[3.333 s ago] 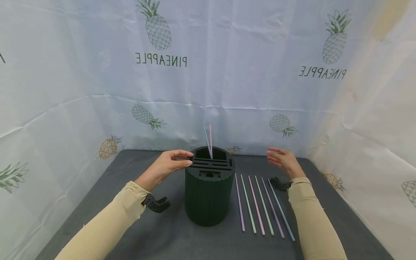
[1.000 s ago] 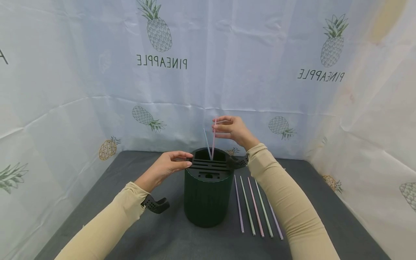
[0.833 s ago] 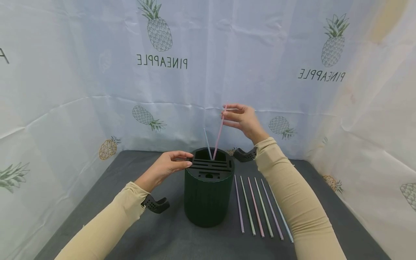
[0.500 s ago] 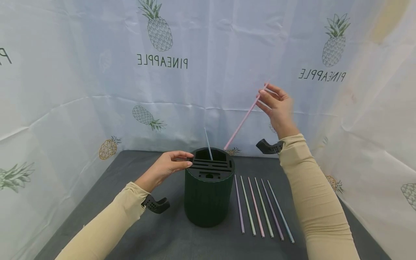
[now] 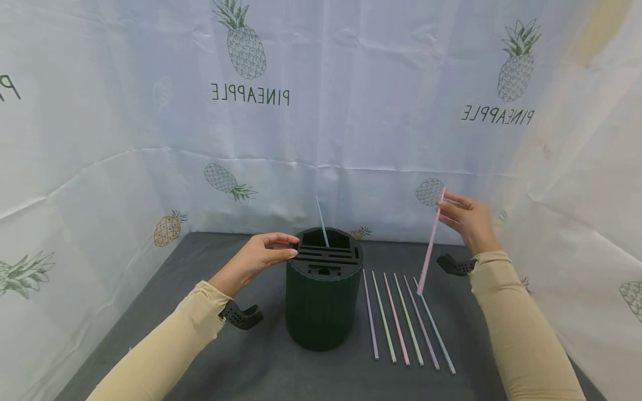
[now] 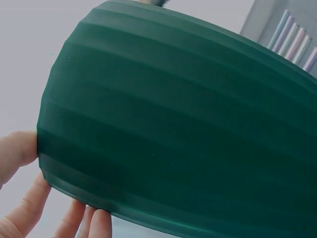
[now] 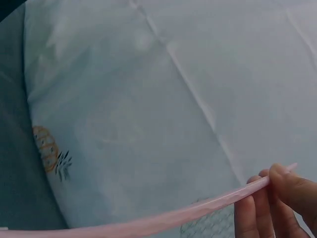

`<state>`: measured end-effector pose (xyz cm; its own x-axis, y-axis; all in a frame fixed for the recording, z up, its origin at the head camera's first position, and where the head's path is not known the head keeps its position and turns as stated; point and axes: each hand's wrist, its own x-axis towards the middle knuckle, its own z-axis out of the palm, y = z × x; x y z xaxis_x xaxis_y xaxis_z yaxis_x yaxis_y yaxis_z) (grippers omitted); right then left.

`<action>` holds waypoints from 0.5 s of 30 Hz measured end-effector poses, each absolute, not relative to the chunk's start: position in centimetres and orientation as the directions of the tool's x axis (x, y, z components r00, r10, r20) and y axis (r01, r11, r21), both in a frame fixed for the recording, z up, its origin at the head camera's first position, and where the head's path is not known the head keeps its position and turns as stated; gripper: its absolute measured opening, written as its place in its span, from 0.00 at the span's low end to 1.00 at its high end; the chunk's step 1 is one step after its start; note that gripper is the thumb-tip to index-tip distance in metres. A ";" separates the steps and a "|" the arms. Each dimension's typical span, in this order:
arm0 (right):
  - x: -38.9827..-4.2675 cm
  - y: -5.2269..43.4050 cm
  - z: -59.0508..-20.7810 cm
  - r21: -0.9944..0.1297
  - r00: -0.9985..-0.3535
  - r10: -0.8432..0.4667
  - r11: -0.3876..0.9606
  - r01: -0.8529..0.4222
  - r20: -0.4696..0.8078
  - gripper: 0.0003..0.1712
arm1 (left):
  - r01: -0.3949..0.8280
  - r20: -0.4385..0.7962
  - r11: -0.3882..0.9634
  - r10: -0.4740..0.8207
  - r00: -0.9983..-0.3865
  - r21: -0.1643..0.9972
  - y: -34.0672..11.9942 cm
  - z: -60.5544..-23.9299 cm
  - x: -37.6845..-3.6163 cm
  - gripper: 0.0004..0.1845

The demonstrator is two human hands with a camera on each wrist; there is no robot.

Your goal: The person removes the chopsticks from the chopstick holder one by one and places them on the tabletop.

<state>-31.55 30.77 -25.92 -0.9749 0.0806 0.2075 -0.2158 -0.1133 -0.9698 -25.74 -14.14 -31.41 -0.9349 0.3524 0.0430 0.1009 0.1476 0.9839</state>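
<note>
A pink chopstick [image 5: 431,245] slants down from my right hand [image 5: 468,220], pinched between thumb and fingers near its thin upper end. Its thick lower end overlaps the far part of a blue chopstick [image 5: 438,337] lying on the table. My left hand [image 5: 258,259] touches the upper left edge of a dark green knife block [image 5: 321,312] with relaxed fingers; in the left wrist view the fingertips [image 6: 101,220] rest against its outer wall. Another blue chopstick [image 5: 321,217] leans in the block's rear opening, its lower end hidden inside.
Several purple, green and pink chopsticks [image 5: 396,320] lie side by side right of the block, with the blue one at the row's right end. Dark grey cloth [image 5: 241,362] covers the table. White pineapple-print curtain [image 5: 376,139] hangs behind and at both sides.
My right hand has drawn the pink chopstick up out of the block's rear opening, swung it right, then lowered it beside the row. My left hand has stayed at the block.
</note>
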 end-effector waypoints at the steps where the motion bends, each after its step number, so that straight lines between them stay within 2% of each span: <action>1: -31.6 31.5 -26.8 -0.979 -0.983 0.057 -0.094 -0.180 0.175 0.12 | 0.101 0.044 0.146 0.353 -0.934 0.984 -14.1 -31.4 -25.7 0.26; 5: -31.8 33.9 -30.0 -0.995 -0.998 -0.019 0.070 -0.066 0.065 0.13 | 0.101 0.044 0.145 0.353 -0.935 0.984 -14.1 -31.5 -25.8 0.26; 9: -31.7 35.4 -32.7 -0.960 -0.999 -0.050 0.278 0.003 -0.017 0.31 | 0.096 0.040 0.146 0.349 -0.936 0.985 -14.1 -31.4 -25.7 0.26; 11: -31.6 35.9 -33.9 -0.950 -0.997 -0.054 0.311 0.039 -0.059 0.34 | 0.096 0.038 0.148 0.349 -0.937 0.984 -14.1 -31.4 -25.7 0.26; 15: -31.4 36.6 -36.1 -0.952 -0.992 -0.038 0.287 0.102 -0.118 0.30 | 0.096 0.039 0.150 0.348 -0.937 0.984 -14.1 -31.4 -25.6 0.26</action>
